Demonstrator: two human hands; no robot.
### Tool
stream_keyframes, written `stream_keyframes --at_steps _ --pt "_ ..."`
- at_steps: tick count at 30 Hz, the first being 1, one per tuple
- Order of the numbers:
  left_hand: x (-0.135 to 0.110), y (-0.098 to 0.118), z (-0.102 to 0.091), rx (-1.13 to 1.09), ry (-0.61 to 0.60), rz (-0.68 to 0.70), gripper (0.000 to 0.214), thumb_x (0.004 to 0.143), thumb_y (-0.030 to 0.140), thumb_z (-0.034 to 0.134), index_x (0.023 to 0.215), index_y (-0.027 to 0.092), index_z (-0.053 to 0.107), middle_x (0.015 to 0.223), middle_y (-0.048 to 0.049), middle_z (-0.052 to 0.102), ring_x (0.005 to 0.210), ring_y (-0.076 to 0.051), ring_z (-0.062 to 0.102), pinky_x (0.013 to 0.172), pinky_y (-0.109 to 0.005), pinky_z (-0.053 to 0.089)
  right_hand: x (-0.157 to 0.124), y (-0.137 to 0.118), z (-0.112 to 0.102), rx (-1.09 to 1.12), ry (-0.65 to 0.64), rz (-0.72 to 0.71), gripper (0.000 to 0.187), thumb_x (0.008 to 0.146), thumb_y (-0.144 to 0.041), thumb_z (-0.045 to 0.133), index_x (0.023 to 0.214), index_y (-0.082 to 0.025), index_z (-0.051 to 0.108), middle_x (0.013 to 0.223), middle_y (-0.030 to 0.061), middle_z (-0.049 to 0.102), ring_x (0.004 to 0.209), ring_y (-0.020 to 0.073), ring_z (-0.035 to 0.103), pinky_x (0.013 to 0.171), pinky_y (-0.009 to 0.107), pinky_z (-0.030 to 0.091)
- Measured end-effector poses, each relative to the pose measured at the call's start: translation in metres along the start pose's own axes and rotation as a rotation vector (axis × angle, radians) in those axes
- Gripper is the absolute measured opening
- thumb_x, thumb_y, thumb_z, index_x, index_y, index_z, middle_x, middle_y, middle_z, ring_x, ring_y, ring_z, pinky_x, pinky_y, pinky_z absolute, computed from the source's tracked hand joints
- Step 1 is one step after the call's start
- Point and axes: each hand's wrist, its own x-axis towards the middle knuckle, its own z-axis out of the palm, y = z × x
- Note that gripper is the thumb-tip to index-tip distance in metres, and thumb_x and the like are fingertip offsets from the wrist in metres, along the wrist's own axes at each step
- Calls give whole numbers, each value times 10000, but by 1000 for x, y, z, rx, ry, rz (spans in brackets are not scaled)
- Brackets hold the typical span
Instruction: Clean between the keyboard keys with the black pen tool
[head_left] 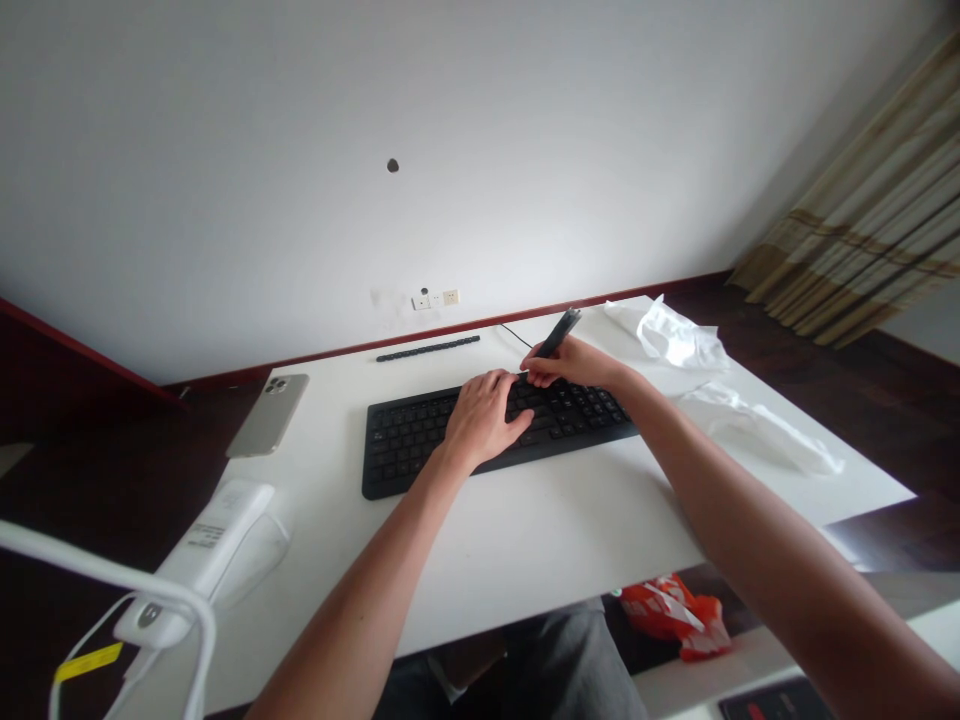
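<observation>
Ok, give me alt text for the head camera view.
A person's left hand rests on a black keyboard; the right hand holds a dark, slender object near the keyboard's far edge. On the white table, a phone lies left, crumpled wrapping right.

The left hand point(484, 418) and the right hand point(561, 362) are bare. The left forearm point(375, 590) and right forearm point(757, 510) are bare too. Grey pants point(566, 668) show at the bottom middle, with soft creases.
</observation>
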Motion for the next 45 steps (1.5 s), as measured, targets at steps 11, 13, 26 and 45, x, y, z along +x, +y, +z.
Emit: stream_keyframes --at_steps 11,13,26,45 --pt "0 1 -1 -1 0 -2 418 961 388 642 1322 217 518 1327 -105 624 1276 -284 585 1126 -473 458 -1 -6 9 -58 88 16 216 882 -372 764 888 -159 730 776 76 795 707 216 774 706 321 668" --pt "0 2 -2 -5 -2 -5 413 957 380 647 1318 226 519 1319 -98 628 1268 -283 591 1127 -478 457 -6 -13 10 -155 78 -37 188 885 -364 746 882 -177 740 759 57 792 699 218 772 691 317 660" --pt "0 1 -2 -2 -7 -3 420 962 389 637 1332 229 519 1330 -99 622 1276 -286 586 1128 -481 456 6 6 8 24 109 32 281 853 -420 800 890 -153 723 801 99 802 753 232 788 720 332 679" --pt "0 1 -1 -1 -7 -1 426 965 392 635 1341 224 528 1337 -98 620 1283 -287 580 1140 -475 452 6 3 11 -25 179 140 224 843 -351 747 710 -176 703 773 104 793 698 228 763 685 314 647"
